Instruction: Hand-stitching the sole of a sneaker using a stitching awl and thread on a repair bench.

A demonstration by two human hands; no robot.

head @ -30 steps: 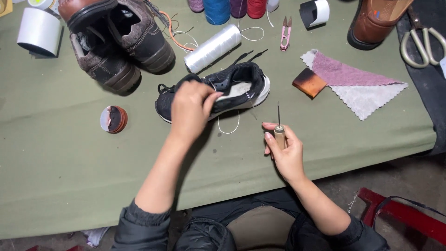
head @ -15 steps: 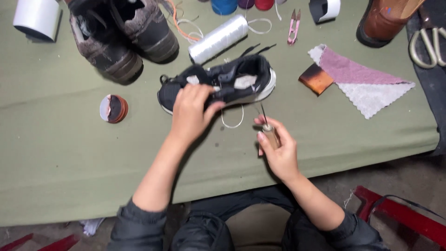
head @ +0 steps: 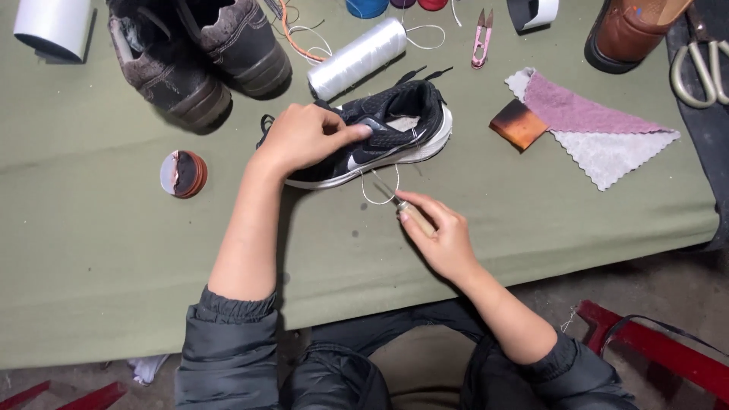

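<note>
Green table [head: 91, 250]: boots [head: 197, 53], thread spool [head: 357, 59], perhaps a tin [head: 184, 173] ring the sneaker [head: 383, 137].

Olive-green table [head: 99, 258], grey floor [head: 668, 288]

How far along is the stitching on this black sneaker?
Done: thread already runs from the black sneaker in a loop. In hand: the left hand pins the sneaker while the right hand aims the awl at its sole edge. How many stitches remain can't be told.
</note>
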